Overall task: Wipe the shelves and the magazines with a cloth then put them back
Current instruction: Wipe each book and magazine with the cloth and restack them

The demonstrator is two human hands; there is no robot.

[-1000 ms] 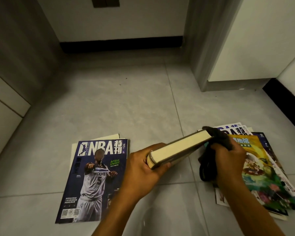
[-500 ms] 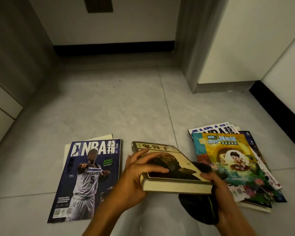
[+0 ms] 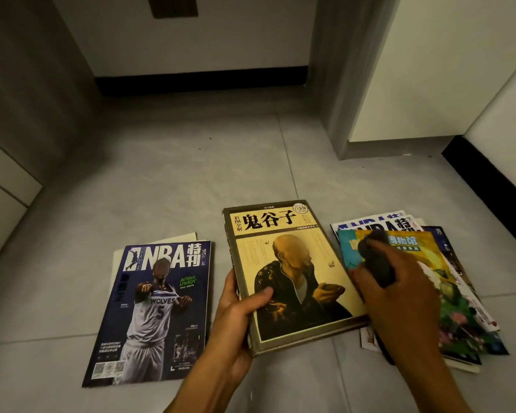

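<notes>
Grip-wise, the left hand (image 3: 236, 317) had the hardcover book (image 3: 289, 275) clamped at its lower left corner, thumb pressed flat on the cover and fingers tucked under the spine edge, while the right hand (image 3: 399, 296) was bunched around a dark cloth (image 3: 376, 260) at the book's right edge. The book sat face up and tilted a bit, held just off the floor (image 3: 191, 180) as far as I could tell, between the NBA magazine (image 3: 158, 305) lying flat on the left and the messy pile of magazines (image 3: 447, 293) on the right. If it were me, I'd drag the cloth across the cover in long passes from the spine side outward, then shift that thumb so the patch under it gets done too. The one-corner hold looked a bit weak for pressing hard, so resting the book on the floor or spreading the fingers underneath would probably stop it tipping. I'd guess the wiped ones go left and the right pile was waiting its turn, but I couldn't say for sure.
</notes>
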